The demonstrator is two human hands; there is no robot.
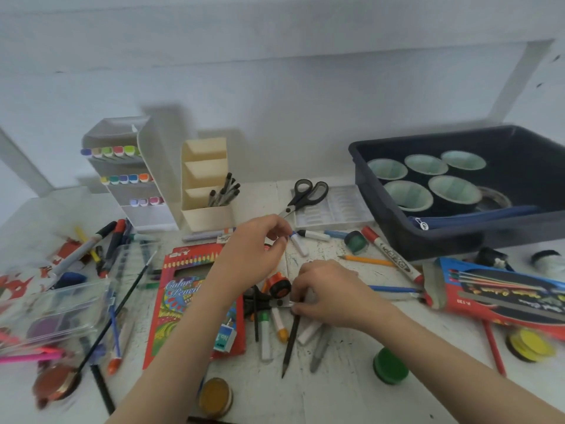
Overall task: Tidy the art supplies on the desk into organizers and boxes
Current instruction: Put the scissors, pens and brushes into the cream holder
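Observation:
My right hand (331, 296) rests low over the middle of the desk, its fingers curled round the upper end of a black pencil (289, 342) whose tip points toward me. My left hand (252, 250) hovers just behind it with thumb and forefinger curled near the blue end of a white marker (299, 244) lying on the desk; whether they pinch it is unclear. Under my hands lie several loose markers (265, 335) and a small orange and black object (278, 286). A red colour pencil box (189, 304) sits to the left.
At the back stand a white marker organizer (134, 182) and a beige pen holder (204, 191) holding black pens. Scissors (305, 197) lie on a clear case (339, 208). A dark blue bin (397, 240) of cups fills the right. Paint pots (390, 365), brushes and a brush pack (504, 289) lie scattered around.

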